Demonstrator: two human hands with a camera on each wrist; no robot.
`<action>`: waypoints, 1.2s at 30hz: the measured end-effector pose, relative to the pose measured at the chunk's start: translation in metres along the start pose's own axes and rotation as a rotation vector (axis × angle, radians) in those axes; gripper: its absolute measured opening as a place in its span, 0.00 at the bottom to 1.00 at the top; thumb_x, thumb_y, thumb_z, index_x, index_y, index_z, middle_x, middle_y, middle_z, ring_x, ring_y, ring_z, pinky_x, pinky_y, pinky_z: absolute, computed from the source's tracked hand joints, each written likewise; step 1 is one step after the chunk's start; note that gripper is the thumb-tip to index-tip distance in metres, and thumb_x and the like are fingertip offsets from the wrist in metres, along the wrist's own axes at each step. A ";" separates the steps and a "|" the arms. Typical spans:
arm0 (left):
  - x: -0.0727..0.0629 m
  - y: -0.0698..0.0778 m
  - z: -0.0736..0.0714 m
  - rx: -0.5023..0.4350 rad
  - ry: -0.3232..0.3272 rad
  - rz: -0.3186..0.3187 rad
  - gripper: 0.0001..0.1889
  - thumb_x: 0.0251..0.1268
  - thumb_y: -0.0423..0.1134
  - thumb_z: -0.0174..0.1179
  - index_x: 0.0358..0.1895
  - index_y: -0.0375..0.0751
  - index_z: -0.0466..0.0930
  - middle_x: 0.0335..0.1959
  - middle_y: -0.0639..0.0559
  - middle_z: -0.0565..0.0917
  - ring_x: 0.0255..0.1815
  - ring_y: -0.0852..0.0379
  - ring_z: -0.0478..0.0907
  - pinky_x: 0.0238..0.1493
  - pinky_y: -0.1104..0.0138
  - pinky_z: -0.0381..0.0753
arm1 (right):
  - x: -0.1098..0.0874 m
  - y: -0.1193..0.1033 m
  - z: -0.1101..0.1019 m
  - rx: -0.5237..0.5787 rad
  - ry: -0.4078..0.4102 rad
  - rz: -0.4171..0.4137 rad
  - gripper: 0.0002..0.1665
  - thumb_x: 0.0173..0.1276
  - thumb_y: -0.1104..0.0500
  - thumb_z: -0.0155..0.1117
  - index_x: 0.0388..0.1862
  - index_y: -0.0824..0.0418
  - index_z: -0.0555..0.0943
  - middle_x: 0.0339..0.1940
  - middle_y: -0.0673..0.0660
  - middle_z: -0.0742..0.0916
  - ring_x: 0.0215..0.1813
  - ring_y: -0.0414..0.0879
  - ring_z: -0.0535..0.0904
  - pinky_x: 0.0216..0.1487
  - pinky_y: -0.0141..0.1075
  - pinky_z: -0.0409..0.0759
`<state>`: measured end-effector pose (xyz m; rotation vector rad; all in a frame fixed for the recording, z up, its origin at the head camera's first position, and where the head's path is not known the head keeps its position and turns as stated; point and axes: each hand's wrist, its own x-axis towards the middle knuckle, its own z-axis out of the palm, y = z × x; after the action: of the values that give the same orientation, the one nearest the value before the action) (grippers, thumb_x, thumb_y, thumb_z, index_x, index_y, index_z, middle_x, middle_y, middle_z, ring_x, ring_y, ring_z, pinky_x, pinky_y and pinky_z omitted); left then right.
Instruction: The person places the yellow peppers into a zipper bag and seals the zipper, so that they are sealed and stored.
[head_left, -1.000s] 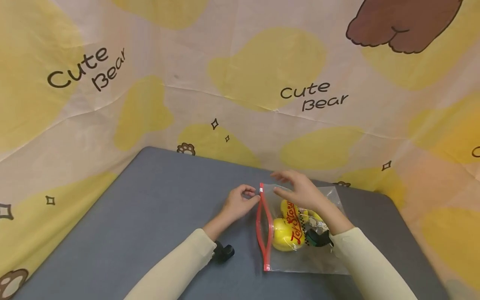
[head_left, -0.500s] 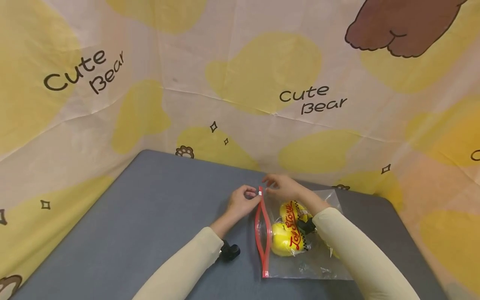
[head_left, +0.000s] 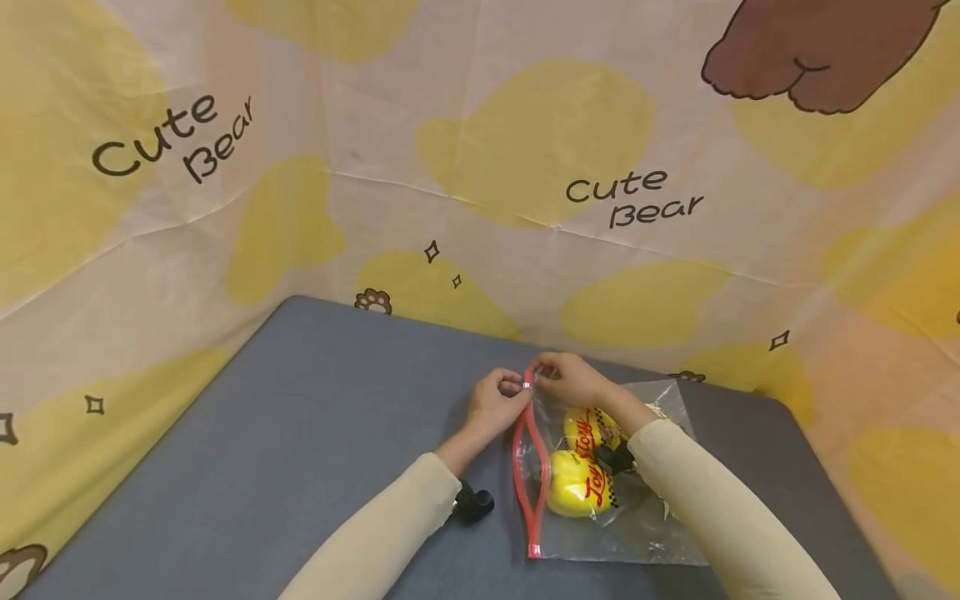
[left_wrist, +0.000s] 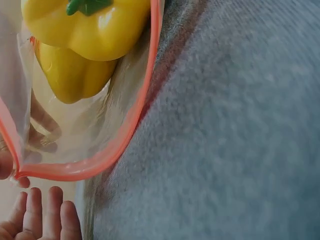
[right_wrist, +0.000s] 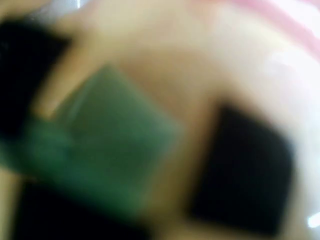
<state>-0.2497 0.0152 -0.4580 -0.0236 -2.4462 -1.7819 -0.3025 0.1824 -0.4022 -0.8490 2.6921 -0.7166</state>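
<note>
A clear zip bag (head_left: 622,537) with a red zip edge (head_left: 516,450) lies on the table, its mouth gaping towards the left. Inside are yellow bell peppers (head_left: 577,483) (left_wrist: 90,30), one showing a green stem in the left wrist view; red "Toy Story" lettering is printed on the bag. At the far end of the zip, my left hand (head_left: 497,404) pinches the edge by the white slider (head_left: 527,386). My right hand (head_left: 573,382) reaches over the bag and pinches the same corner from the other side. The right wrist view is blurred, with green and black patches close up.
The grey-blue table (head_left: 337,417) extends left of the bag. A patterned cloth (head_left: 465,125) hangs behind and at both sides of it. A black wrist camera (head_left: 472,504) sits below the left sleeve, another (head_left: 615,457) below the right cuff.
My right hand has come left and down from above the bag to the zip's far corner, its fingers closing there. My left hand has stayed by that corner, shifting slightly right.
</note>
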 end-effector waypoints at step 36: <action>0.004 0.008 0.013 -0.101 0.076 0.057 0.05 0.54 0.35 0.63 0.34 0.40 0.80 0.30 0.48 0.85 0.30 0.61 0.81 0.32 0.72 0.79 | 0.001 -0.015 -0.011 0.007 0.079 0.114 0.08 0.73 0.58 0.53 0.45 0.56 0.78 0.29 0.55 0.80 0.28 0.45 0.72 0.30 0.36 0.70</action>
<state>-0.2538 0.0301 -0.4538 -0.0338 -2.2790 -1.8447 -0.3001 0.1752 -0.3852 -0.6726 2.7793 -0.7487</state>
